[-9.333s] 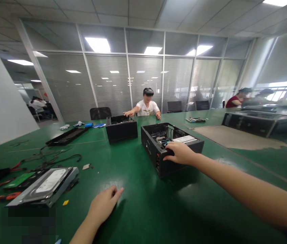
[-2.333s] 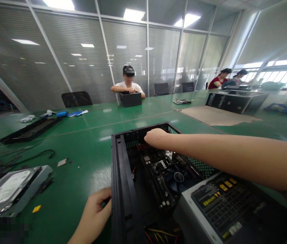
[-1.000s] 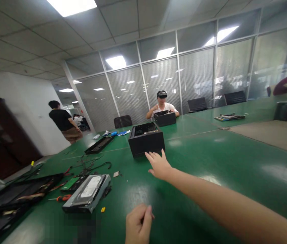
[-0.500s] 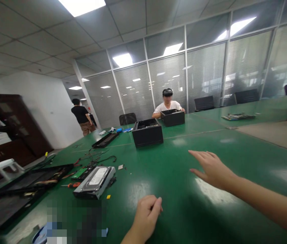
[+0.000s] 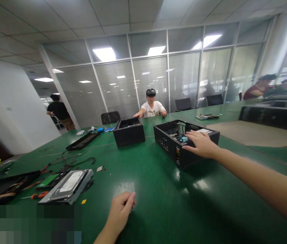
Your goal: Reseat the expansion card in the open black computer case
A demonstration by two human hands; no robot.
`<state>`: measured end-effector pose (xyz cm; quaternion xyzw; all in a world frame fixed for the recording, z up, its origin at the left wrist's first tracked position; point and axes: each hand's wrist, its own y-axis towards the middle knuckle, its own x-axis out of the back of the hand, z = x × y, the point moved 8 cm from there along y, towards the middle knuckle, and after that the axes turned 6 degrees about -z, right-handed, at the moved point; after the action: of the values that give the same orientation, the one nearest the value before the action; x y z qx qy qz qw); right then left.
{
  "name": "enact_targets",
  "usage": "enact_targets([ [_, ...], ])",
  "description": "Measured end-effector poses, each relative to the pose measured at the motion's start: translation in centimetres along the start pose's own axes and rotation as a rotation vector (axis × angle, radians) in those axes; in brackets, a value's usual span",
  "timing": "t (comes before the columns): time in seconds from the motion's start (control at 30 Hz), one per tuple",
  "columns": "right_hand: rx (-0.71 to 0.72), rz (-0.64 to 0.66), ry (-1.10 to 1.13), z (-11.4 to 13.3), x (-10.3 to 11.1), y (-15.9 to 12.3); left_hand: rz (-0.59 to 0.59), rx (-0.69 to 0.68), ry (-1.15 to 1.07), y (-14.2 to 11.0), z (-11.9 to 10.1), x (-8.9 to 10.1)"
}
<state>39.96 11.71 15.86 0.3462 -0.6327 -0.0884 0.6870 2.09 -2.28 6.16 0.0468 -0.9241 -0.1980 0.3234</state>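
Here the right hand (image 5: 201, 144) reaches out to right of centre and lies palm down, fingers spread, on the near top edge of an open black computer case (image 5: 170, 147); it rests there, gripping nothing. The case stands on the green table (image 5: 158, 203) with its top off, and inside it a blue-bladed cooling fan (image 5: 182, 138) shows just left of the fingertips, with a white-labelled unit (image 5: 204, 130) at the far end. The left hand (image 5: 119, 212) sits low in the frame, left of centre, loosely curled with its knuckles on the table, holding nothing and well apart from the case.

To the left of that hand, in the lower left, a hard drive in a metal bracket (image 5: 66, 186) lies flat, with a small yellow piece (image 5: 84, 201) just beside its near corner and an orange-handled screwdriver (image 5: 35, 196) at its left. Black cables (image 5: 72, 161) trail over the table beyond it. A second open black case (image 5: 129, 131) stands near the centre of the frame, left of the first. Further back and left lies a flat black case panel (image 5: 82, 141), with blue and white bits (image 5: 97, 129) past it.

At the far side of the table a person in a white shirt (image 5: 151, 107) sits with arms stretched out on the tabletop. Another person in a black shirt (image 5: 58, 110) stands at upper left, back turned. A large black chassis (image 5: 272, 115) lies at the right edge.
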Motion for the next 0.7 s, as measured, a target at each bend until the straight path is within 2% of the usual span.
enact_targets([
  [0.1, 0.006, 0.093, 0.056, 0.3, -1.6, 0.2, -0.003, -0.007, 0.02, 0.1, 0.2, 0.3],
  [0.23, 0.016, 0.082, 0.093, 2.2, -0.5, -1.1, -0.002, -0.005, 0.04, 0.1, 0.4, 0.6],
  [0.33, 0.032, 0.082, 0.113, 5.3, 1.7, -3.2, 0.015, 0.01, 0.024, 0.3, 0.4, 0.2],
  [0.53, 0.005, 0.042, 0.256, 13.7, 8.2, -9.1, 0.12, 0.019, 0.008, 0.4, 0.7, -1.8],
  [0.63, 0.032, 0.014, 0.349, 17.8, 9.9, -12.3, 0.163, 0.016, 0.012, 0.4, 0.8, -2.0],
  [0.7, 0.113, -0.072, 0.323, 20.3, 10.9, -14.2, 0.184, -0.011, 0.006, 0.3, 0.4, -1.8],
])
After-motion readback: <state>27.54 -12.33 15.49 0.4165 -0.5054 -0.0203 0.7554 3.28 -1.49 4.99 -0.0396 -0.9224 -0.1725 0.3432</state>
